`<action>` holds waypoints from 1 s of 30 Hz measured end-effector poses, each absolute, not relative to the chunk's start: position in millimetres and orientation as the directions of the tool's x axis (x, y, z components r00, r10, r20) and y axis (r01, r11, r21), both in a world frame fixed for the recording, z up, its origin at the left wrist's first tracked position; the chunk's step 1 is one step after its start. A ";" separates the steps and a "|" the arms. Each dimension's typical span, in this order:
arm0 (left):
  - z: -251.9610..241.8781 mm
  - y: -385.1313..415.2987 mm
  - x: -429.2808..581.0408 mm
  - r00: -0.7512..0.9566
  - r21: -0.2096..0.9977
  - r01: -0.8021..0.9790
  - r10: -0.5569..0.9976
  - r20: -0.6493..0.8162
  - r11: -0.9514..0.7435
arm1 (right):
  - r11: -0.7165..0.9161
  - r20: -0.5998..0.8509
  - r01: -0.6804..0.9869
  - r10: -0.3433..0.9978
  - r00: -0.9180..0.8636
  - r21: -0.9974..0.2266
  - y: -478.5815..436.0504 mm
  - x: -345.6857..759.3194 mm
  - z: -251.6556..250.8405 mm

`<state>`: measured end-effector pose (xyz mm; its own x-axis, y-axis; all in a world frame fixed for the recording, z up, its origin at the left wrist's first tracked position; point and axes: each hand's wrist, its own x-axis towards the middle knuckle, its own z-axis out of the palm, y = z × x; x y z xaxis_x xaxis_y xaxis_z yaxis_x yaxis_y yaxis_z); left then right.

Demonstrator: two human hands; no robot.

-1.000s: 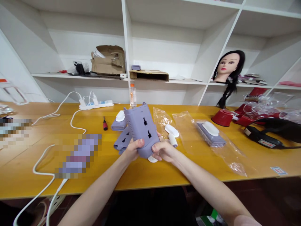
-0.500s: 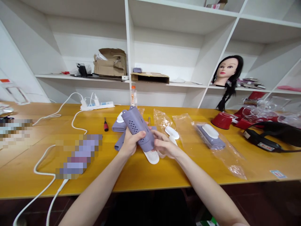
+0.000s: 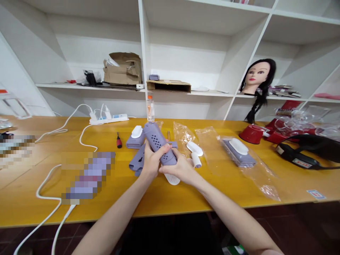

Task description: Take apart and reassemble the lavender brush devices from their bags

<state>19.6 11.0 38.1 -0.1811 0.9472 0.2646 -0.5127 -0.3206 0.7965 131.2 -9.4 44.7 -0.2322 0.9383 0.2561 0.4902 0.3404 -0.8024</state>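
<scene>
Purple perforated casing (image 3: pixel 156 139), one: tilted, above bench (image 3: pixel 170 202), back from near edge; fingers of left hand (image 3: pixel 151 161) and right hand (image 3: pixel 183 170) wrapped around it. Bench surface: visible between forearms to edge.

Turned the casing (image 3: pixel 159 142) from slotted face to perforated side since a second ago. Shifted the left hand (image 3: pixel 152 161), with thumb farther across the holes than half a second ago. Wrapped the right hand (image 3: pixel 182 168) closer around the lower end since then. Uncovered the roller (image 3: pixel 196 160), partly hidden half a second ago.
</scene>
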 end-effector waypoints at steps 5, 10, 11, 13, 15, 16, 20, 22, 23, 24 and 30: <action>39.2 18.5 21.6 -0.342 0.781 -0.512 0.919 0.196 -0.357 | 0.420 0.487 0.686 0.867 -0.108 -0.595 -3.8 129.3 34.1; 40.3 15.6 19.8 -0.290 0.762 -0.507 0.913 0.288 -0.402 | 0.419 0.449 0.602 0.887 -0.111 -0.679 2.8 133.6 36.1; 40.2 15.3 20.0 -0.305 0.758 -0.503 0.906 0.295 -0.416 | 0.416 0.439 0.585 0.892 -0.113 -0.696 3.3 134.0 37.4; 39.4 15.0 21.2 -0.362 0.747 -0.489 0.884 0.295 -0.450 | 0.384 0.432 0.614 0.899 -0.078 -0.690 3.3 133.6 39.7; 37.5 14.9 23.1 -0.419 0.738 -0.454 0.851 0.318 -0.499 | 0.347 0.446 0.678 0.895 -0.031 -0.648 2.5 131.9 41.2; 36.0 14.8 24.1 -0.442 0.737 -0.422 0.830 0.341 -0.528 | 0.338 0.449 0.702 0.893 -0.030 -0.626 2.1 131.1 41.7; 28.0 15.3 27.2 -0.466 0.746 -0.302 0.774 0.428 -0.594 | 0.335 0.409 0.721 0.909 -0.078 -0.607 3.0 130.5 40.9; 24.8 16.3 27.9 -0.463 0.749 -0.283 0.769 0.440 -0.599 | 0.343 0.382 0.695 0.918 -0.106 -0.632 4.6 131.8 39.0; 23.9 16.7 27.9 -0.462 0.749 -0.282 0.769 0.442 -0.600 | 0.348 0.376 0.681 0.920 -0.115 -0.644 5.2 132.6 37.9; 23.7 16.9 27.7 -0.460 0.747 -0.282 0.768 0.446 -0.602 | 0.354 0.375 0.668 0.919 -0.120 -0.654 5.6 133.4 36.8; 28.8 15.6 21.1 -0.395 0.741 -0.196 0.743 0.540 -0.642 | 0.382 0.399 0.616 0.909 -0.116 -0.689 1.7 134.5 33.2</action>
<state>21.1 15.6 28.8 -0.3954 0.7431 0.5398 -0.1961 -0.6425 0.7408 134.5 1.7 33.2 -0.1164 0.9094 0.3994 0.6160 0.3815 -0.6892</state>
